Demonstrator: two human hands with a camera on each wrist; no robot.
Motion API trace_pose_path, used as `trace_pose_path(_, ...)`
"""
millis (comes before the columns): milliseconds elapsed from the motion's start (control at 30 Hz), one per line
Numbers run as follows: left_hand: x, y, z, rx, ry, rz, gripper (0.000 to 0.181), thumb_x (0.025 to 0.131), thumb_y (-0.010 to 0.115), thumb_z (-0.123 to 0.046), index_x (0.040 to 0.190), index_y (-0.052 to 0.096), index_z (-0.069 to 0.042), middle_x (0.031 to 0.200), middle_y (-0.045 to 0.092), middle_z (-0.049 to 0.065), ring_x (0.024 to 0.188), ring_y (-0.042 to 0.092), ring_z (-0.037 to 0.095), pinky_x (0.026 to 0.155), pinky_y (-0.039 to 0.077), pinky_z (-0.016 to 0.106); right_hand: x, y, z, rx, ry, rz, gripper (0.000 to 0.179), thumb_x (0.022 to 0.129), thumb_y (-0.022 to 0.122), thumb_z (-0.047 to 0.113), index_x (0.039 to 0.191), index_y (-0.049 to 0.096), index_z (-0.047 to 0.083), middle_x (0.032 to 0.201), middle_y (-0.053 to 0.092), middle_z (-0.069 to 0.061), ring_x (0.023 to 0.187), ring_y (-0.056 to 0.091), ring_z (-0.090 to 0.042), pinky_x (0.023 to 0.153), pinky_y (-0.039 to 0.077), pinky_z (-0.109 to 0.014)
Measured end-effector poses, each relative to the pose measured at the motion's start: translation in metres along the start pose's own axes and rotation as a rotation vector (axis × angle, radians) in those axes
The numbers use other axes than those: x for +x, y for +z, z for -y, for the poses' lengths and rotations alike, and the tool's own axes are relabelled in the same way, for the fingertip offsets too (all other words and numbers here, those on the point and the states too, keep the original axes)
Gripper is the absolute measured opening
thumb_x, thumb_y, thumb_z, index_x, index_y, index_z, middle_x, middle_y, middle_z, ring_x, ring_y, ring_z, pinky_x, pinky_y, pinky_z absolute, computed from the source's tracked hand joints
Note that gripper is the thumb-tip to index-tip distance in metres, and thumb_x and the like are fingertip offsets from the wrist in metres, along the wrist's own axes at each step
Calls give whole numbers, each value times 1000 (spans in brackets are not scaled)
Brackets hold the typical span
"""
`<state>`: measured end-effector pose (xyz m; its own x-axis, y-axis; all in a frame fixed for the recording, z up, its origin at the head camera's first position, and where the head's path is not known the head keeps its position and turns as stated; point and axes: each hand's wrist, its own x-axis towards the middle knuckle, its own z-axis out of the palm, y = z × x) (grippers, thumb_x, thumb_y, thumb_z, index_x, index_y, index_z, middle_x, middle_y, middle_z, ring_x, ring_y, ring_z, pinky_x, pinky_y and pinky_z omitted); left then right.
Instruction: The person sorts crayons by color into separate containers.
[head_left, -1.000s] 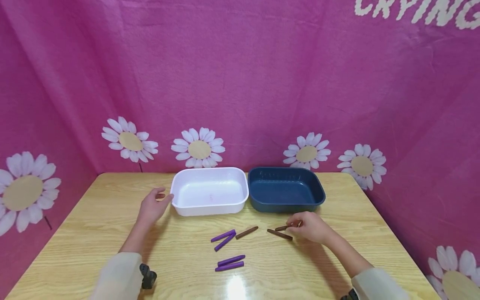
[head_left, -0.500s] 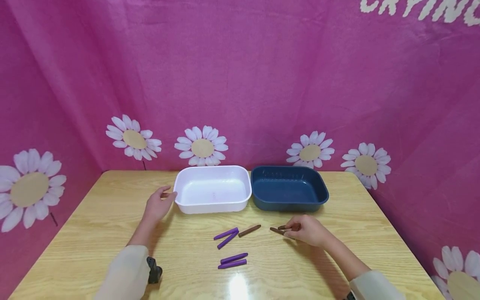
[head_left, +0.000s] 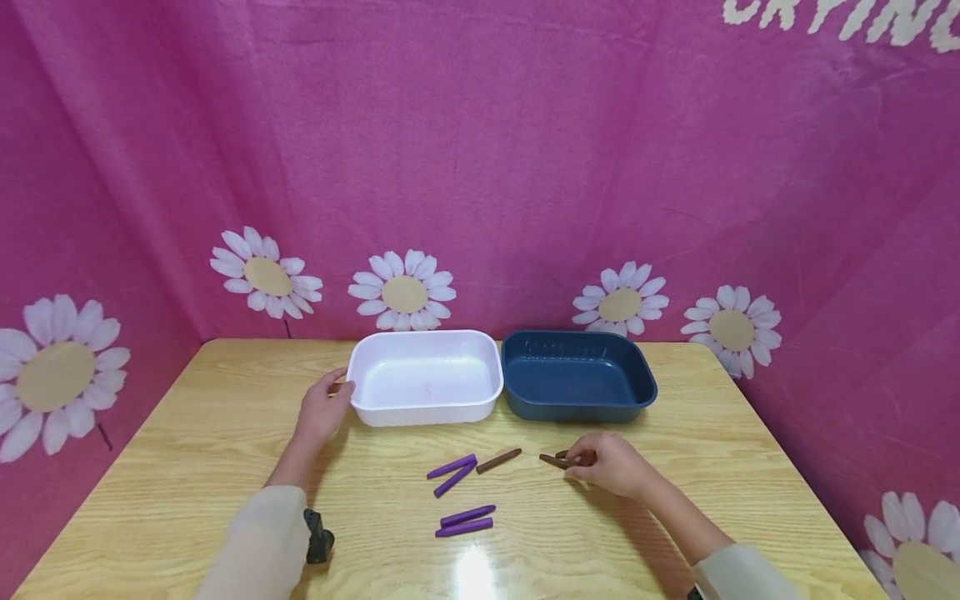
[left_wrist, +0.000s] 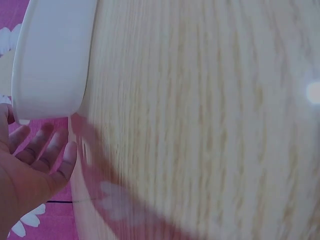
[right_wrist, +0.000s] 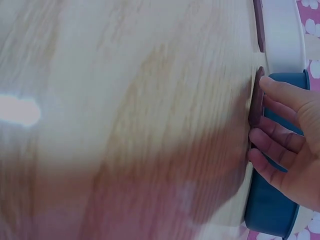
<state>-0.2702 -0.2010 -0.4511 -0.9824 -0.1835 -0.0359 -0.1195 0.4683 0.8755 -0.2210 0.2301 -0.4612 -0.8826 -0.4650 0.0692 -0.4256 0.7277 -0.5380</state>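
Observation:
My right hand [head_left: 611,462] pinches at two dark brown crayons [head_left: 553,461] lying close together on the table in front of the navy basin. In the right wrist view the thumb meets a brown crayon [right_wrist: 256,97]; the fingers behind partly hide the other one. My left hand [head_left: 324,410] is at the left end of the white basin [head_left: 423,414], its thumb at the rim and its fingers loosely bent, as the left wrist view shows [left_wrist: 35,165]. Another brown crayon [head_left: 498,461] lies left of the right hand, beside two purple crayons [head_left: 453,479].
The navy basin [head_left: 577,412] stands right of the white one, walls side by side at the back of the wooden table [head_left: 375,550]. Two more purple crayons [head_left: 465,521] lie nearer the front. A pink curtain [head_left: 480,167] with daisies hangs behind.
My right hand has shifted slightly left and its fingers have come over both brown crayons, now nearly side by side. The left hand has drawn closer against the white basin.

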Motion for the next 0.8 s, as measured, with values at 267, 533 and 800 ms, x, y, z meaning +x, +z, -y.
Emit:
trace_pose_path(267,0,3,-1,28,-6,-20,50,97,42,-26,142,37,-5,126,51,29,115,52,40,98,41,46,-1,3,1,-30,22,-9,14,76,76,19,85,71,11,71,58,7,63,43,1,57,38,-19)
trace_pose_path(533,3,7,3,30,2,-31,51,96,43,-24,143,35,-4,124,51,29,114,52,39,97,43,46,-1,5,0,-58,28,-23,11,76,75,20,84,72,12,73,59,7,64,45,0,58,38,-20)
trace_pose_path(800,4,10,3,31,-20,-38,52,97,42,-25,145,32,-8,125,51,27,115,51,37,94,45,44,-1,7,0,-86,40,-34,9,77,74,17,84,72,13,74,59,6,65,46,-2,59,38,-20)
